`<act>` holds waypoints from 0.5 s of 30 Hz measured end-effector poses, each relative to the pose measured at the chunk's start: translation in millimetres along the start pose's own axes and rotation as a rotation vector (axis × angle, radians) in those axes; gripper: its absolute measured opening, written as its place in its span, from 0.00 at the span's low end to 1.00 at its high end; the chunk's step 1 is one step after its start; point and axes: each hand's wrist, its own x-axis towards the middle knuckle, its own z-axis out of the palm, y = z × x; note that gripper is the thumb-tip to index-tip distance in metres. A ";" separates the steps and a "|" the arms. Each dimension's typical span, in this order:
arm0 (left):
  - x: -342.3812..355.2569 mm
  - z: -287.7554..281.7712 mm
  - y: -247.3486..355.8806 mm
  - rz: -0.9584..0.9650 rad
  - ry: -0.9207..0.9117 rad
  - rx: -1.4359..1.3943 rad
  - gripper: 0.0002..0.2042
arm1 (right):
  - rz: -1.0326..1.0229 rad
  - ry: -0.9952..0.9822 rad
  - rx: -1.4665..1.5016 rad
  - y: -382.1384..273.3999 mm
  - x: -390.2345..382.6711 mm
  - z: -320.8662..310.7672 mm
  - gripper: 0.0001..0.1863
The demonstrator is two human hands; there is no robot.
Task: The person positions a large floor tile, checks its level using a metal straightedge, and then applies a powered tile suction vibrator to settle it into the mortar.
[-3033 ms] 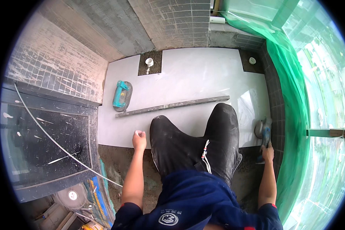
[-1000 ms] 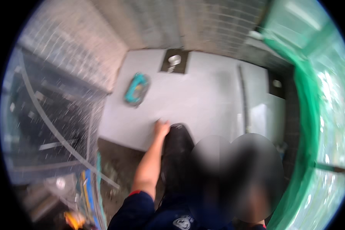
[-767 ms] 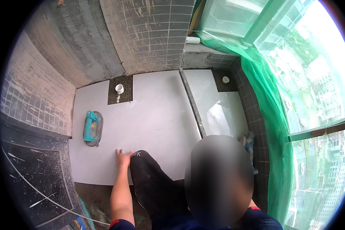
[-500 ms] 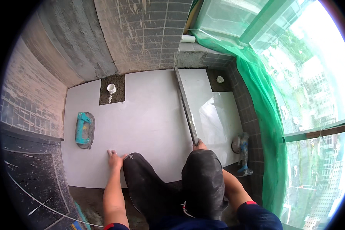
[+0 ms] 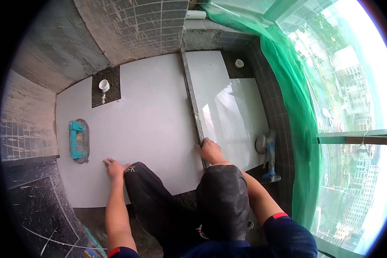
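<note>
My right hand grips a long grey metal straightedge bar near its close end. The bar lies across the floor tiles, running away from me toward the far wall. Left of it spreads a large pale grey tile with a square cutout; on its right is a glossier pale tile. My left hand rests on the big tile beside my left knee, its fingers spread and holding nothing. A turquoise-handled suction tool with a dark oval base sits on the tile at the left.
White pipe stubs stand in two mortar-filled cutouts, one left and one right. A blue-handled round-pad tool lies by the right wall. Green netting hangs along the window. A white pipe lies on the far ledge.
My right hand has come into fuller view, further forward along the straightedge. The view has shifted, so the floor sits higher and more to the left. My left hand stays on the tile.
</note>
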 end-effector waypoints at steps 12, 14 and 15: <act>-10.1 -23.8 19.2 -0.041 -0.034 0.013 0.60 | -0.024 0.676 -0.157 137.8 75.2 -12.3 0.40; -9.0 -25.7 12.1 -0.044 -0.012 0.024 0.59 | -0.007 0.643 -0.104 132.1 82.9 -3.3 0.41; -8.1 -24.3 13.3 -0.038 -0.014 0.029 0.58 | 0.013 0.626 -0.086 132.9 81.8 -3.3 0.42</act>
